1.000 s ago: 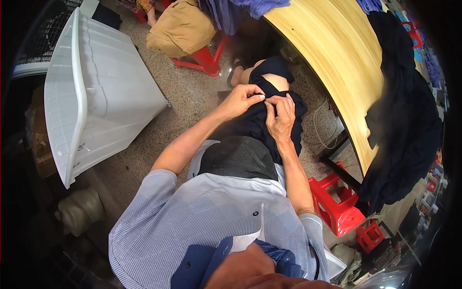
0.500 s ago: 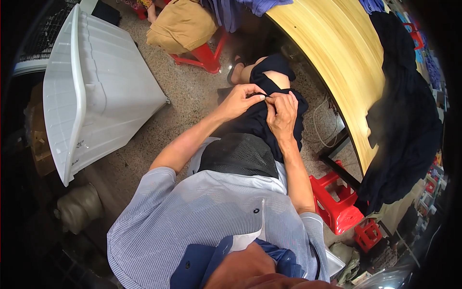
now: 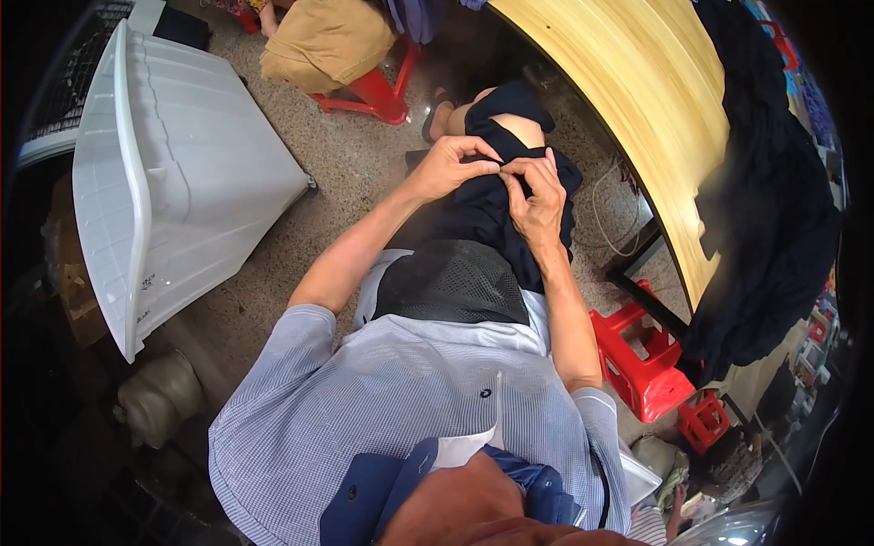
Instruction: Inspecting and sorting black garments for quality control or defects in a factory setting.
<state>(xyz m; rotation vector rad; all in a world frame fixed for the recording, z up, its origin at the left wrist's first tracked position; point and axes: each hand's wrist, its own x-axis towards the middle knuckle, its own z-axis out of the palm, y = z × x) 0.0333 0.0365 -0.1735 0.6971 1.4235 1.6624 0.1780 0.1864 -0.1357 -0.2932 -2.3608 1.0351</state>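
Observation:
Dark navy cloth [image 3: 473, 217], apparently a garment, lies over my lap and reaches up to my fingers. Thumb and forefinger of my left hand [image 3: 452, 170] are pinched at its upper edge. Close against it, my right hand [image 3: 539, 202] also pinches the cloth, fingers curled and fingertips nearly touching those of the left. Any small detail between the fingertips is too fine to make out. A black mesh panel [image 3: 451, 287] covers my waist, below the hands.
To the left stands a large white plastic bin [image 3: 200, 164]. A wooden table [image 3: 637, 91] curves along the right, dark cloth [image 3: 774, 209] draped over it. Red stools [image 3: 642, 364] are beneath its near end; tan cloth [image 3: 328, 41] covers another ahead. A cable [image 3: 596, 223] lies on the floor.
The view has shifted slightly, and my hands sit a little higher in it. Both still pinch the navy cloth, with the fingers a little differently set.

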